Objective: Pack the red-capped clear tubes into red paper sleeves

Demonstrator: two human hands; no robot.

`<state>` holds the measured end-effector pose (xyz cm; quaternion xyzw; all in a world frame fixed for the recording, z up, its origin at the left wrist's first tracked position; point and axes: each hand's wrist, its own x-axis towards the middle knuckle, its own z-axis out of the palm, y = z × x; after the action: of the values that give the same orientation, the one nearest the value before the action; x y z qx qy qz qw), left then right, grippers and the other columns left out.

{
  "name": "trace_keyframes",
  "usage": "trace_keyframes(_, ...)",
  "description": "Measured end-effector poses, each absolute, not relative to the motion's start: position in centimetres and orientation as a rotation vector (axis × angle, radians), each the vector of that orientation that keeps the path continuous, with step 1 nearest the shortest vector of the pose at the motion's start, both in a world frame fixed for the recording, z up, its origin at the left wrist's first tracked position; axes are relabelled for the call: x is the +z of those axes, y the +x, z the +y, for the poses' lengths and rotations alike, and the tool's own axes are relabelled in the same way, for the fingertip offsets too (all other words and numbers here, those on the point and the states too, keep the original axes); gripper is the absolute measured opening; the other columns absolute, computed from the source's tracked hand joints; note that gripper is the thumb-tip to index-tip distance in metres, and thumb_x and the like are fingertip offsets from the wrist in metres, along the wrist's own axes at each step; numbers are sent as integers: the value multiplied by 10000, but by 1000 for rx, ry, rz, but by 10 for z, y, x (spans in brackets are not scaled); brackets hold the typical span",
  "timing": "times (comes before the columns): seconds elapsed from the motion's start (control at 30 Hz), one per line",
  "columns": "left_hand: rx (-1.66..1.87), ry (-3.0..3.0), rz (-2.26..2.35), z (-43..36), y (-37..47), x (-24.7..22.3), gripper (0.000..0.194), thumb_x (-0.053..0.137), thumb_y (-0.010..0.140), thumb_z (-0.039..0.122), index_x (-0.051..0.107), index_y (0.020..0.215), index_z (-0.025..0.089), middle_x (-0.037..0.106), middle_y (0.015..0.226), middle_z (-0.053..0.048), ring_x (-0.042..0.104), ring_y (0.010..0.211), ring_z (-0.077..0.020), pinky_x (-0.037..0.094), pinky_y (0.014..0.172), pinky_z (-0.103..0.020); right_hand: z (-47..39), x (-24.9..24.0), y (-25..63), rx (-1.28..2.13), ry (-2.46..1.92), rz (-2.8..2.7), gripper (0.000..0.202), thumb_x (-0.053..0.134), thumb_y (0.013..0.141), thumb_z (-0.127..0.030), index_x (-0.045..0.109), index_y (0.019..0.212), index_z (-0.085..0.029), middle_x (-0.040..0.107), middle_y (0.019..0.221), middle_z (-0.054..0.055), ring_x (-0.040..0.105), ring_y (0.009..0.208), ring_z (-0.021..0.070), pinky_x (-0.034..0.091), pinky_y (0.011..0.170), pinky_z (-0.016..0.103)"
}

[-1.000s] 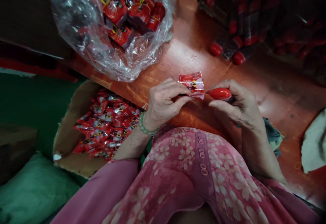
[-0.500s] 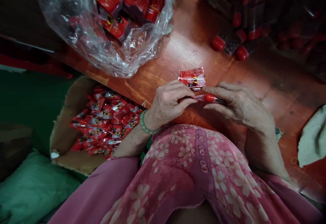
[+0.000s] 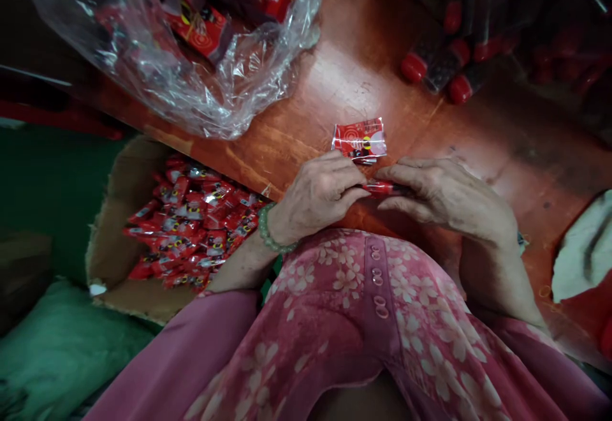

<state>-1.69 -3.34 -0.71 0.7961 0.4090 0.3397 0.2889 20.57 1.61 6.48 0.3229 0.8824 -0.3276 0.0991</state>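
Observation:
My left hand (image 3: 322, 188), wearing a green bead bracelet (image 3: 270, 233), pinches one end of a red and clear plastic sleeve between thumb and fingers. From the other side my right hand (image 3: 440, 198) grips a small red-capped bottle (image 3: 386, 188), its body mostly hidden by the fingers. The cap's end meets the sleeve close to the left fingertips; how far it sits inside I cannot tell. Just beyond my fingers lies a small stack of flat red printed sleeves (image 3: 358, 139) on the wooden table (image 3: 349, 70).
A clear plastic bag (image 3: 229, 115) holds bundles of red sleeves at upper left. Below the table edge, a cardboard box (image 3: 109, 217) contains many red wrapped pieces. Red-capped bottles (image 3: 447, 67) lie in a dark heap at upper right. A pale cloth (image 3: 581, 252) rests at right.
My two hands have come closer together, and the red-capped bottle has moved left toward the left fingers. Less of the clear sleeve shows between them. The view has shifted slightly.

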Motion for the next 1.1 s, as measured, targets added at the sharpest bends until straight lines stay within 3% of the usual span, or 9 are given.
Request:
trace_keyframes(0.1,874,2079,1053,-32,-18,-5,232,668,967,349,732,859,153,770,843,-56,705,784,-168,551,775,-301,17,59,208,-1055,1013,2634,282,598,1010,-423,700,1056,-165,747,980,99,685,826,232,397,714,306)
trace_keyframes(0.23,887,1976,986,-31,-17,-2,320,693,938,459,761,949,146,794,929,-84,746,828,-186,570,768,-290,17,48,211,-1280,1049,2628,449,534,1013,-573,701,972,-159,713,851,74,624,711,197,367,674,302)
trace_keyframes(0.47,735,1911,1008,-29,-12,5,224,642,945,333,766,882,158,789,866,-65,736,782,-172,555,759,-278,15,41,212,-1520,1109,2532,592,521,945,-740,658,879,-168,650,742,32,532,618,151,333,621,293)
trace_keyframes(0.7,699,1796,1024,-24,-7,11,160,738,813,326,766,843,171,773,823,-50,682,711,-161,512,698,-274,9,45,216,-1590,1150,2565,557,612,915,-709,665,894,-155,625,732,6,524,611,139,357,618,294)
trace_keyframes(0.93,589,1580,986,-14,-8,13,200,693,793,316,794,831,147,723,670,-10,593,583,-116,420,591,-243,3,52,236,-2096,1300,2223,374,713,909,-490,721,1155,-208,764,995,22,677,800,168,517,696,275)
trace_keyframes(1.1,419,1405,888,-12,3,10,243,709,786,370,783,783,138,713,668,-13,595,602,-117,421,587,-239,-12,47,240,-2298,1478,1966,323,715,920,-464,738,1106,-201,763,886,24,692,759,156,546,663,259)
